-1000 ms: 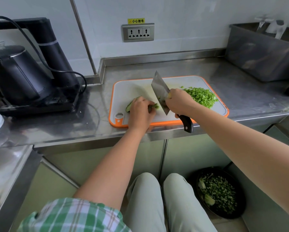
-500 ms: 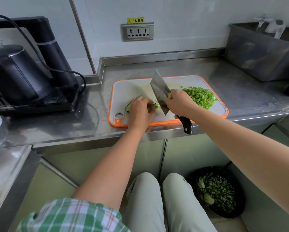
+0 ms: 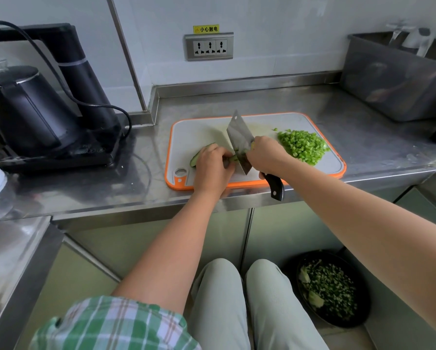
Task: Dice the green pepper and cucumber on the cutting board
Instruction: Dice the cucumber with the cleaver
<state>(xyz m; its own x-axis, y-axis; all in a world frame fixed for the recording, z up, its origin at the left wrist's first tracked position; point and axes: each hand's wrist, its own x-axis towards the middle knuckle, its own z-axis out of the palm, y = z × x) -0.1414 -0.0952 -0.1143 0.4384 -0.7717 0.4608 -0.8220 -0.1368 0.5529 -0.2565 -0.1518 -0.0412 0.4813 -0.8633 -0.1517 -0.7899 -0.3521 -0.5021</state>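
Near the front edge of the stainless steel surface, lying flat: white rectangular plastic cutting board with an orange rim and a hanging hole at its front left corner. Heaped on the board's right half, close to its right edge: bright diced green pepper in small cubes, with a few stray bits toward the back edge and well apart from both hands.

At the board's front left: dark green cucumber, on its side, its left end poking out from under the left hand. Pressed down over the cucumber, that hand, with fingers curled round it and knuckles just beside the blade.

Clamped round the black handle: right hand, gripping a broad steel cleaver. Blade tilted, edge down at the cucumber's right end, tip toward the board's back edge, handle butt jutting out past the surface's front edge.

On the surface's left side: black electric kettle on a black base with a tall black column and a looping cord. On the wall above the back edge: steel triple socket under a yellow label. At the back right corner: grey steel tub.

Down on the floor, right of the pale-trousered knees: dark round bowl holding chopped greens.
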